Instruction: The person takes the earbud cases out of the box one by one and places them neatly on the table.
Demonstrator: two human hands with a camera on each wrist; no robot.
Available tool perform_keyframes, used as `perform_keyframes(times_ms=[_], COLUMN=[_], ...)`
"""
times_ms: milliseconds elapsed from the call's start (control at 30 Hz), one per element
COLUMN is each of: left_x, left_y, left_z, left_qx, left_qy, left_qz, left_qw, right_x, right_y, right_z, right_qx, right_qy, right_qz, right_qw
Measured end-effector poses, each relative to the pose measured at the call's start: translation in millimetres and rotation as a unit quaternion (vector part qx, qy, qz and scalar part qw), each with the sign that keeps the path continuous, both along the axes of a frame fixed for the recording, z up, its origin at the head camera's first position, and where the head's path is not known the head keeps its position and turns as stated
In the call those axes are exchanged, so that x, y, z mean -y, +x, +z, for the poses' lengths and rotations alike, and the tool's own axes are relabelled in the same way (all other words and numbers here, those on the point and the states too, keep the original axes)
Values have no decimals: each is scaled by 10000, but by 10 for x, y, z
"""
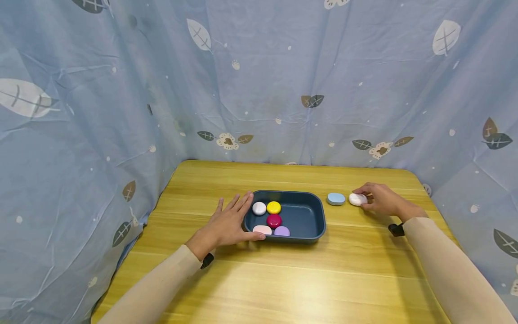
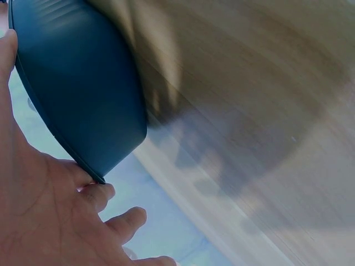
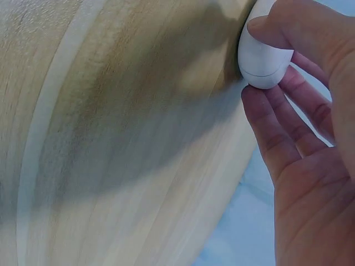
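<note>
Right hand [image 1: 382, 199]: partly closed, thumb on one side and fingertips on the other, pinching 1 white oval piece [image 1: 358, 199] (a fine seam shows round it in the right wrist view). The piece is at the right of the table [image 1: 307, 279]; cannot tell whether it is raised off the surface. Left hand [image 1: 228, 225]: fingers extended and spread, thumb along the near rim, touching the left end of 1 dark blue tray [image 1: 305, 218]. Tray contents, 5 pieces, all in its left part: 1 whitish [image 1: 259, 208], 1 yellow [image 1: 274, 207] beside it, 1 crimson [image 1: 274, 220] below the yellow, then 1 pale pink [image 1: 262, 230] and 1 lilac [image 1: 282, 231] along the near wall. Between tray and white piece: 1 light blue piece [image 1: 336, 199], untouched. Total count: 7 pieces, 2 outside the tray.
</note>
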State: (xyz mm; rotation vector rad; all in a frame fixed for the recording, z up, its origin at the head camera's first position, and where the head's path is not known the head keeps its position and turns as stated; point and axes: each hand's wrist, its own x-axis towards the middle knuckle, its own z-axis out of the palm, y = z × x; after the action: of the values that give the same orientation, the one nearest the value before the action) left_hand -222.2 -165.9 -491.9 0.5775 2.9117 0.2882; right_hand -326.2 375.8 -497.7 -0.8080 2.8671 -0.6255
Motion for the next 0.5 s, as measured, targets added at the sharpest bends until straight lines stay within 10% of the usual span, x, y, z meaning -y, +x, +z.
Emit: perform_keyframes(times_ms=[500], left_x=[5], left_y=[-5], left_z=[-14], left_qx=[-17], left_qy=[6], left_qz=[-4], left_qw=[10000], right_x=[-1], right_y=[-2], right_z=[-55], right_qx=[193], right_qy=[-206], right_qz=[-2], right_qw=[9996])
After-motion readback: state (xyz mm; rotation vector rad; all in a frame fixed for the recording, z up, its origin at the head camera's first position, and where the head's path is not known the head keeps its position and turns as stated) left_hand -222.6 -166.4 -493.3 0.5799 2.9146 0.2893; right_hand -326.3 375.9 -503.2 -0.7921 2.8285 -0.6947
